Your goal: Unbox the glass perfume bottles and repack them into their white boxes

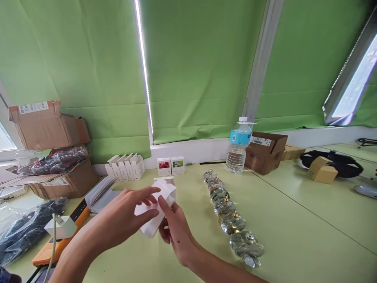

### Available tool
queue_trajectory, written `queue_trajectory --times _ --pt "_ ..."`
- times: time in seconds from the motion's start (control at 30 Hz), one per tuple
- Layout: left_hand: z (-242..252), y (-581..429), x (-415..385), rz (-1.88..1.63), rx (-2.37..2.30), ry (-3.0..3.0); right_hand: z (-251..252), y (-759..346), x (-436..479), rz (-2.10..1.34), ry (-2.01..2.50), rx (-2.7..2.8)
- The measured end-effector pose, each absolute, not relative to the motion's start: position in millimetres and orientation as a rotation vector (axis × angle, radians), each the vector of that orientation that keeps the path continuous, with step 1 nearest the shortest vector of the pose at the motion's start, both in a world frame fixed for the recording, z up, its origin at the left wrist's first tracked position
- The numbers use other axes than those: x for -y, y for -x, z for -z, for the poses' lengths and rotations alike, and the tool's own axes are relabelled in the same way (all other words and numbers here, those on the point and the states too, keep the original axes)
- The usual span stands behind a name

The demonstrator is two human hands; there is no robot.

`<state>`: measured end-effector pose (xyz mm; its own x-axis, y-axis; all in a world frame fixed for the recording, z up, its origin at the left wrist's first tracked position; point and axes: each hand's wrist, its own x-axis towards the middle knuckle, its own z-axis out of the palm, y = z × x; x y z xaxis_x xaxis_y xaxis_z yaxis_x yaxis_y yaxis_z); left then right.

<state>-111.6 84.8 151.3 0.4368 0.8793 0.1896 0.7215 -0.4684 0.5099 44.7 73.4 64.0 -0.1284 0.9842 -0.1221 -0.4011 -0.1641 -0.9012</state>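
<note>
Holding a small white paper box (153, 226) low in the middle of the frame, the left hand (126, 216) pinches its top and the right hand (176, 232) grips it from under. It looks half folded; the flaps need careful fingers. Glass bottles (232, 220) line the pale green counter (294, 236) at right, with green blinds (200, 78) behind.

Small white carton (159, 206): unfolded cardboard, top flaps open, tilted, held above the pale green table between both hands, just left of the glass bottle row.
</note>
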Motion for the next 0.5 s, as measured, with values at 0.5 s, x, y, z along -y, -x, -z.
queue_trajectory --times 0.5 --pt "-158 125 -109 -1.216 -1.512 -2.102 -97 -69 -89 -1.230 0.924 1.003"
